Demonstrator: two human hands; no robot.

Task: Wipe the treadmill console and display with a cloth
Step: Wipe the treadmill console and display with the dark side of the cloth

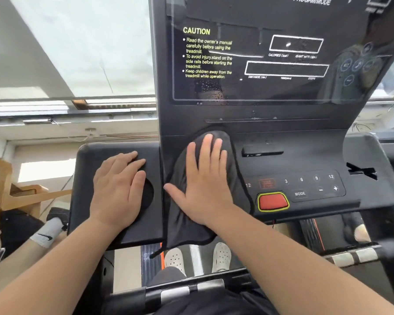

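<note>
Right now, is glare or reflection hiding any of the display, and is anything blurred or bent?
Head view: reflections wash over the display's right side, dimming the round icons; the CAUTION text stays sharp; the wide lens bows the console edges; the handrail at lower right is soft.

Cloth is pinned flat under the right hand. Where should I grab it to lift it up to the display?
Probably pinch the cloth at its loose lower edge, coming from below: that corner drapes off the console front and hangs free, while the rest lies flat under the right hand.
</note>
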